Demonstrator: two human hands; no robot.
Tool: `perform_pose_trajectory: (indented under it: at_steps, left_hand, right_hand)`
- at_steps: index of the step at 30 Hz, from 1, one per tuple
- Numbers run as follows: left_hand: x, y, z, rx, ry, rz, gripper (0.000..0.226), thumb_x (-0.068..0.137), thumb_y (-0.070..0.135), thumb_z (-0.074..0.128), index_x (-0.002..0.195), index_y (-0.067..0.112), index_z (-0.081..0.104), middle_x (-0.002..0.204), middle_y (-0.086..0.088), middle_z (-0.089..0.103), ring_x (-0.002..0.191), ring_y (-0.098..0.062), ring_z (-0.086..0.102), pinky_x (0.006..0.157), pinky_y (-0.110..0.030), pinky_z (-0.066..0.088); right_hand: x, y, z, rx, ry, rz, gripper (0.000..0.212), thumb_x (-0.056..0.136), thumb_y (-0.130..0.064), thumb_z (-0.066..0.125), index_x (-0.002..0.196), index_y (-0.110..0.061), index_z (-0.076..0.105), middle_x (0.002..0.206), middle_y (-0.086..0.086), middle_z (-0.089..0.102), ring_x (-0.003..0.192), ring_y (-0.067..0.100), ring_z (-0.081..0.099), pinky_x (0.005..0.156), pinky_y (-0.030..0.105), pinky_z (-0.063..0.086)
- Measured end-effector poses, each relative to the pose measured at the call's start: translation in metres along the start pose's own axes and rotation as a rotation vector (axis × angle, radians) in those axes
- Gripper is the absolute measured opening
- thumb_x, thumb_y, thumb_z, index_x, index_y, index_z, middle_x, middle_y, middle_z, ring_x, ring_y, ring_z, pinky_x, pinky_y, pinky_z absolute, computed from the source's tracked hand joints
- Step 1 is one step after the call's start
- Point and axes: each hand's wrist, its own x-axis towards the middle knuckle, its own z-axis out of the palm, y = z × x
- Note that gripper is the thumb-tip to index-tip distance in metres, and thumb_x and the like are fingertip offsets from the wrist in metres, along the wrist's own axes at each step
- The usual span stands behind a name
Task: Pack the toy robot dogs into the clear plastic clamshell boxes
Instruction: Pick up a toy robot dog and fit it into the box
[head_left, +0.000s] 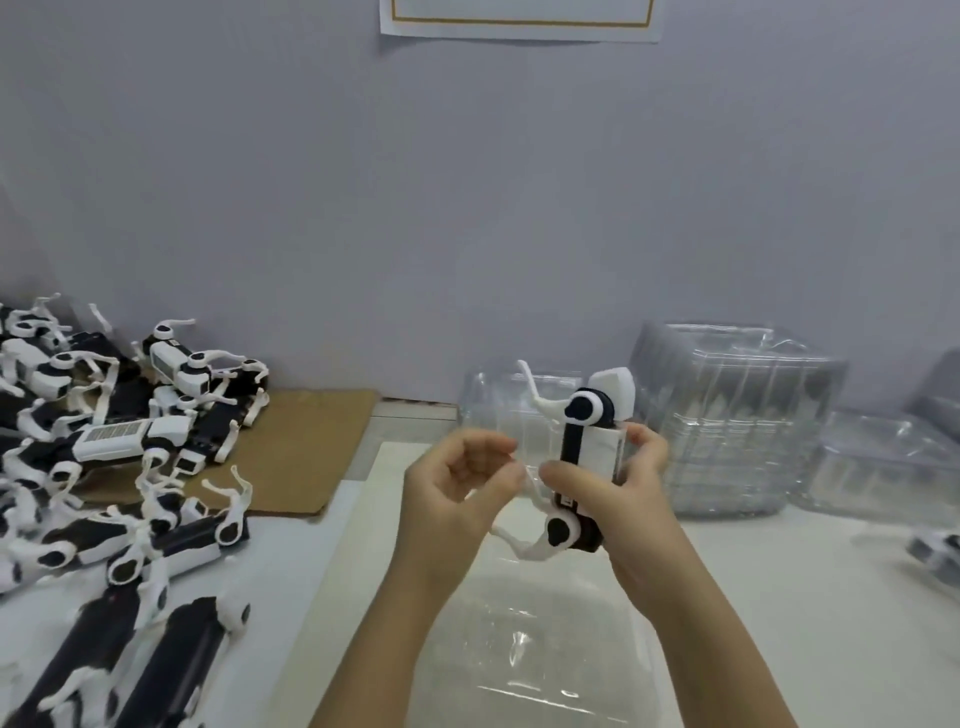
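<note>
Toy robot dog (587, 447): likely light, stiff body, thin fragile legs. Your right hand (628, 499) grips the body, the safest hold; left hand (457, 488) pinches a leg.

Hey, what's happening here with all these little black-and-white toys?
A person is packing them into boxes. The right hand grips one toy robot dog upright above an open clamshell box on the table. The left hand has its fingers curled and appears to pinch one of the dog's white legs. More dogs lie in a pile on the left, and stacks of clear boxes wait at the back right.
</note>
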Motion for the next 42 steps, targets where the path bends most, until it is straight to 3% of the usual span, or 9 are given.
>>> perform_pose_trajectory:
  at_steps: [4,7,12,18,22,25,30,36,42]
  left_hand:
    - [0.005,0.0,-0.017,-0.114,-0.181,-0.219,0.093,0.045,0.052,0.089,0.129,0.047,0.049,0.134,0.012,0.056,0.122,-0.008,0.056,0.092,-0.031,0.05]
    - [0.003,0.005,-0.019,-0.132,-0.218,-0.163,0.086,0.047,0.045,0.094,0.125,0.042,0.058,0.126,0.001,0.065,0.115,-0.02,0.064,0.087,-0.036,0.056]
    - [-0.006,0.012,-0.008,0.138,0.01,0.063,0.066,0.054,0.04,0.088,0.114,0.034,0.063,0.106,0.008,0.072,0.101,-0.012,0.069,0.078,-0.028,0.058]
    - [-0.003,0.021,-0.013,0.093,-0.04,-0.111,0.067,0.058,0.063,0.067,0.114,0.026,0.065,0.101,0.011,0.073,0.098,-0.013,0.069,0.088,-0.052,0.055]
    - [-0.002,0.009,-0.044,0.289,-0.373,-0.249,0.109,0.042,0.089,0.064,0.139,0.042,0.045,0.132,0.026,0.055,0.124,0.004,0.05,0.102,-0.027,0.04]
    - [-0.02,-0.009,-0.072,0.499,-0.635,-0.384,0.122,0.038,0.062,0.084,0.14,0.064,0.016,0.152,0.032,0.019,0.142,0.008,0.017,0.111,-0.022,0.023]
    - [-0.054,-0.036,-0.083,0.559,-0.627,-0.416,0.127,0.043,0.05,0.092,0.133,0.074,0.005,0.141,0.05,0.008,0.139,0.015,0.011,0.108,-0.015,0.024]
    - [-0.059,-0.038,-0.081,0.628,-0.544,-0.351,0.125,0.045,0.054,0.086,0.14,0.065,0.006,0.145,0.042,0.015,0.137,0.012,0.02,0.103,-0.014,0.027]
    - [-0.06,-0.039,-0.079,0.61,-0.522,-0.356,0.126,0.047,0.053,0.088,0.14,0.065,0.004,0.145,0.043,0.012,0.138,0.012,0.015,0.103,-0.016,0.025]
  right_hand:
    - [-0.001,-0.002,-0.007,0.025,-0.34,-0.045,0.052,0.059,-0.032,0.087,0.104,-0.03,0.063,0.106,0.011,0.067,0.083,0.032,0.07,0.066,0.038,0.057]
    - [0.001,0.001,-0.009,-0.023,-0.49,-0.095,0.048,0.075,-0.033,0.08,0.121,-0.028,0.065,0.114,0.017,0.067,0.098,0.037,0.067,0.077,0.04,0.058]
    - [0.007,0.013,-0.009,0.067,-0.324,-0.157,0.051,0.081,-0.026,0.074,0.129,-0.018,0.06,0.116,0.013,0.07,0.104,0.035,0.068,0.085,0.049,0.058]
    - [0.005,0.013,-0.012,-0.148,-0.152,-0.284,0.038,0.078,-0.029,0.069,0.115,-0.034,0.068,0.091,0.004,0.075,0.083,0.024,0.07,0.064,0.029,0.058]
    - [0.002,0.012,-0.014,-0.327,-0.109,-0.342,0.044,0.09,-0.02,0.067,0.12,-0.051,0.059,0.094,-0.005,0.07,0.072,0.006,0.064,0.059,0.016,0.048]
    - [-0.004,0.012,-0.02,-0.405,-0.155,-0.332,0.046,0.094,-0.024,0.062,0.117,-0.063,0.055,0.092,-0.011,0.067,0.066,0.003,0.062,0.052,0.013,0.044]
    - [-0.018,0.021,-0.025,-0.811,-0.221,-0.334,0.037,0.094,-0.045,0.054,0.121,-0.068,0.043,0.103,-0.021,0.064,0.081,0.002,0.063,0.073,0.032,0.054]
    - [-0.024,0.034,-0.02,-1.222,-0.459,-0.338,0.032,0.098,-0.043,0.051,0.129,-0.052,0.048,0.105,-0.014,0.054,0.102,0.01,0.041,0.085,0.025,0.031]
    - [-0.019,0.048,-0.016,-1.526,-0.433,-0.42,0.036,0.098,-0.053,0.042,0.135,-0.054,0.041,0.124,-0.004,0.029,0.114,0.018,0.026,0.099,0.031,0.017]
